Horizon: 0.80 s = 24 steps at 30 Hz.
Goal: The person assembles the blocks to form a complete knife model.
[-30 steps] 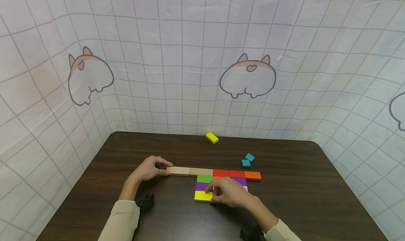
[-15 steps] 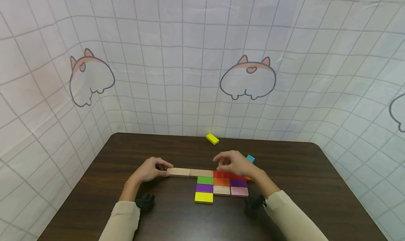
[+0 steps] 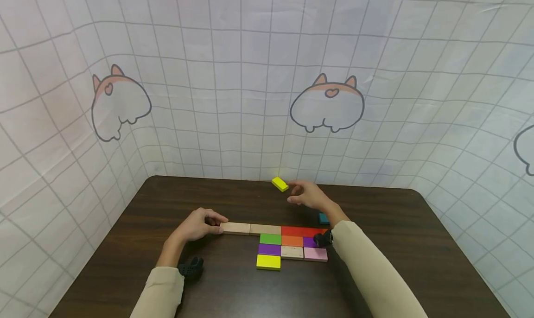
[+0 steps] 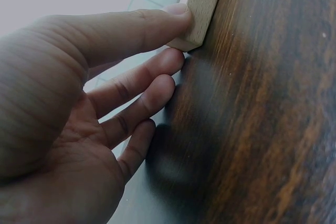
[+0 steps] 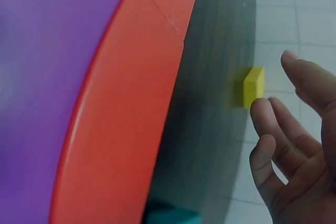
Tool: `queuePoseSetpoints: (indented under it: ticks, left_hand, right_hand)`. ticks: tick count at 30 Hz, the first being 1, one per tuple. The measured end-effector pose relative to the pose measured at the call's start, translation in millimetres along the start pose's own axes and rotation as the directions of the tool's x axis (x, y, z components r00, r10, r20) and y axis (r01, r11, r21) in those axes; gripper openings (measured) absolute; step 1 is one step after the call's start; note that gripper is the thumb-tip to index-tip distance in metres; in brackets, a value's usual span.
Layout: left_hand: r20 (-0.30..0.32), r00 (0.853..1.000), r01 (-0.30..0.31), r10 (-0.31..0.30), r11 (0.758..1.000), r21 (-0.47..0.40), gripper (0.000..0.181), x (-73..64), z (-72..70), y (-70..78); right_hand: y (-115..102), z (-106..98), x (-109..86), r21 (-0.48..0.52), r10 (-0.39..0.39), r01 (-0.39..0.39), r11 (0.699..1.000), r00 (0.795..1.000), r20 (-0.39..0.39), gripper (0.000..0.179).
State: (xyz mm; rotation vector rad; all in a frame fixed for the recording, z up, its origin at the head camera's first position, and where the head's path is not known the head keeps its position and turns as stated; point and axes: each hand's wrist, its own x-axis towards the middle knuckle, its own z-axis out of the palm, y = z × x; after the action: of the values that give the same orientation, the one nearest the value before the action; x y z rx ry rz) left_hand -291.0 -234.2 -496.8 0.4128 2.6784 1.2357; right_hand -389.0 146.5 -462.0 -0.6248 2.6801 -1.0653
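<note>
My left hand [image 3: 201, 225] pinches the left end of a plain wooden block [image 3: 236, 228], its thumb at the block's near corner in the left wrist view. A second wooden block [image 3: 265, 229] continues the row to the right. Toward the back edge, my right hand [image 3: 309, 195] reaches with spread fingers beside a loose yellow block [image 3: 280, 184]. In the right wrist view the fingers are parted around nothing, close to that yellow block [image 5: 253, 87].
Red blocks [image 3: 298, 232] extend the row, with green [image 3: 270, 239], orange [image 3: 292, 241], purple [image 3: 269, 249], wooden, pink [image 3: 315, 254] and yellow [image 3: 268, 262] blocks laid flat in front. A blue block [image 3: 323, 219] lies behind, partly hidden by the right arm. A grid-patterned cloth [image 3: 233, 100] surrounds the table.
My right hand has left the near yellow block and moved away over the red row to the far yellow block. The left hand has stayed at the wooden block's end.
</note>
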Motion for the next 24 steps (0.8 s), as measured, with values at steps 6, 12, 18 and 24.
queuePoseSetpoints:
  ticks: [6, 12, 18, 24]
  left_hand:
    - [-0.005, 1.000, -0.002, 0.002, 1.000, 0.003, 0.021, 0.1, 0.1, -2.0]
    - [0.001, 1.000, -0.018, 0.018, 1.000, 0.000, 0.021, 0.7, 0.7, -4.1]
    - [0.004, 0.999, -0.032, 0.032, 0.999, 0.004, 0.021, 1.5, 1.1, -4.2]
    - [-0.003, 1.000, -0.021, 0.021, 1.000, -0.003, 0.022, 0.0, 0.4, -2.5]
  right_hand:
    - [4, 8, 13.1, 0.047, 0.052, -0.051, 0.998, 0.999, -0.013, 0.066]
    - [11, 12, 24.6, 0.078, 0.071, -0.071, 0.994, 0.997, 0.001, 0.069]
    - [16, 15, 33.9, 0.059, 0.098, -0.098, 0.993, 0.995, 0.000, 0.068]
    - [16, 19, 44.1, 0.052, 0.121, -0.119, 0.992, 0.992, -0.032, 0.065]
